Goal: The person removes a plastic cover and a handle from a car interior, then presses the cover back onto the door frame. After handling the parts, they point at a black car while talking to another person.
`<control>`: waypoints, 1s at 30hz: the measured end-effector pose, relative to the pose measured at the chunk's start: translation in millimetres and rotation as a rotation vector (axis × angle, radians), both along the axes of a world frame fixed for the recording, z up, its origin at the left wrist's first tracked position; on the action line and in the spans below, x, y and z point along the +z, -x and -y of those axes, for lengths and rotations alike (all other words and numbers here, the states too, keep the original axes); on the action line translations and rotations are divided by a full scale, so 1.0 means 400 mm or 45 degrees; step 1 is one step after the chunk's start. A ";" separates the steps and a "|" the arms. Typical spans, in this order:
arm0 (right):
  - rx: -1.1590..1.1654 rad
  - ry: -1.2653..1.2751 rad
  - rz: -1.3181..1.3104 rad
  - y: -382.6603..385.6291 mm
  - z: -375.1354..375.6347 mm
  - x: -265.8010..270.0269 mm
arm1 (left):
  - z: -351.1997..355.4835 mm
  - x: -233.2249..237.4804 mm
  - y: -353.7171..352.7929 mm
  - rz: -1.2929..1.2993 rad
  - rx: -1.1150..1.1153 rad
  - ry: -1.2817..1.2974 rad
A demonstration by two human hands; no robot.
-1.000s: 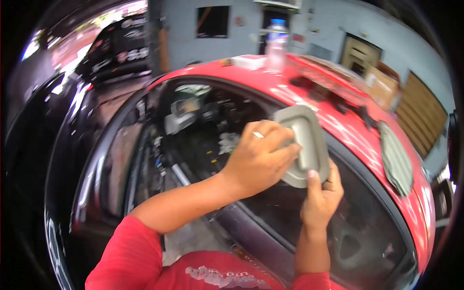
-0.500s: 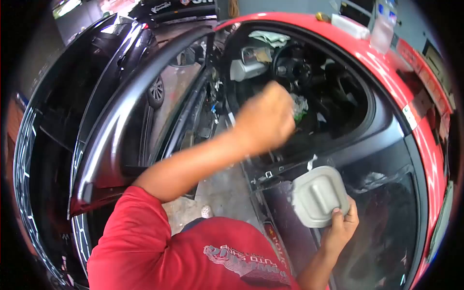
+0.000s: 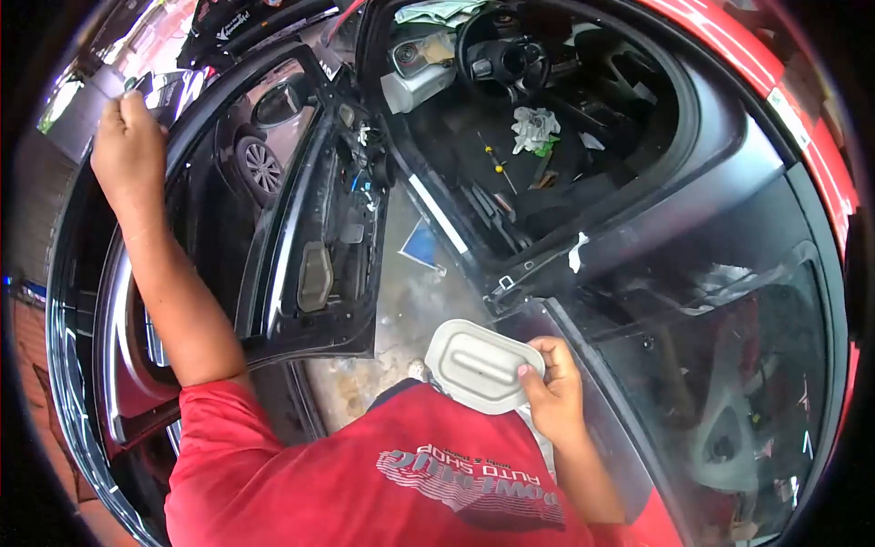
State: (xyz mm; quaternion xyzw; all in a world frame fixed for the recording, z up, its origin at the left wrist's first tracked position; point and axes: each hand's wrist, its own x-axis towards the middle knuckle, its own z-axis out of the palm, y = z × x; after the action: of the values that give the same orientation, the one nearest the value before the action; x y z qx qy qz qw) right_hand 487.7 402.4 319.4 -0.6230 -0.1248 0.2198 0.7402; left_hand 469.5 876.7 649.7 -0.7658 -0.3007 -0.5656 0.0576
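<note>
In my right hand (image 3: 558, 387) is a pale grey moulded plastic piece (image 3: 483, 366), rounded-oblong with a raised ridge along its middle. My thumb presses on its face near the right end, and the piece is held in front of my red shirt. My left hand (image 3: 132, 150) is raised at the upper left with its fingers closed, in front of a black car body. What it grips, if anything, I cannot make out. Between my hands stands an opened car door (image 3: 283, 310), its inner side stripped and loose wires (image 3: 363, 185) showing. An oblong beige part (image 3: 314, 276) sits in it.
To the right is a red-and-dark car with a steering wheel (image 3: 506, 59). On its floor lie a screwdriver (image 3: 495, 159) and crumpled pale material (image 3: 535, 129). A blue-and-white sheet (image 3: 422, 244) lies on the concrete floor (image 3: 401, 296). The rear door (image 3: 638, 264) borders my right side.
My left hand has swung from over the car's front opening to the upper left. My right hand has brought the grey plastic piece leftward in front of my shirt. The view has shifted.
</note>
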 end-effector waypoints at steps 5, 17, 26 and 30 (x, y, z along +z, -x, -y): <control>0.071 0.036 -0.036 -0.090 -0.085 -0.119 | -0.107 -0.068 0.038 -0.382 0.130 0.154; 0.245 -0.308 -0.633 -0.258 -0.662 -0.276 | -0.204 -0.155 0.092 -0.465 0.100 -0.173; 0.250 -0.496 -1.000 -0.364 -0.982 -0.397 | -0.186 -0.168 0.099 -0.408 0.185 0.221; 0.293 -0.394 -1.082 -0.473 -1.094 -0.393 | -0.241 -0.194 0.147 -0.480 -0.071 0.009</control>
State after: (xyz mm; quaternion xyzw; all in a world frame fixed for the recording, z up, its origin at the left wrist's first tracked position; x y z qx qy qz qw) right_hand 676.9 839.9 162.1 -0.3421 0.0899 0.5153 0.7806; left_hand 410.8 973.1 572.0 -0.8663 -0.2654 -0.4125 0.0945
